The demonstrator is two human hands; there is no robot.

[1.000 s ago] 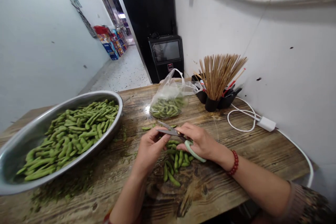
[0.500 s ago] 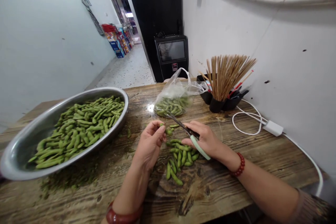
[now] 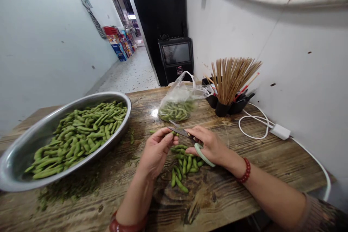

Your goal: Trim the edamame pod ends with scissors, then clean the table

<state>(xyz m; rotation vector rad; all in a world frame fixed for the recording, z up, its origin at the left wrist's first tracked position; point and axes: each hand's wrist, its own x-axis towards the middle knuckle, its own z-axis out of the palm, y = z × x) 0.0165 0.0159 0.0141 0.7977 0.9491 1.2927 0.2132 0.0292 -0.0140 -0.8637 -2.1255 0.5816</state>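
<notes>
My left hand pinches a green soybean pod between thumb and fingers, which hide most of it. In my right hand is a pair of scissors with pale green handles. Their blades are parted, the tips close to my left fingertips and the pod. Below and between my hands, a small pile of pods lies on the wooden table. Just beyond the scissors sits a clear plastic bag with more pods inside.
On the left, a large metal basin holds many pods, with green trimmings scattered beside it. At the back right, wooden skewers stand in a black holder. A white cable with an adapter runs along the right.
The scissors have moved left, bringing their parted blades to the pod at my left fingertips. The view has shifted slightly.
</notes>
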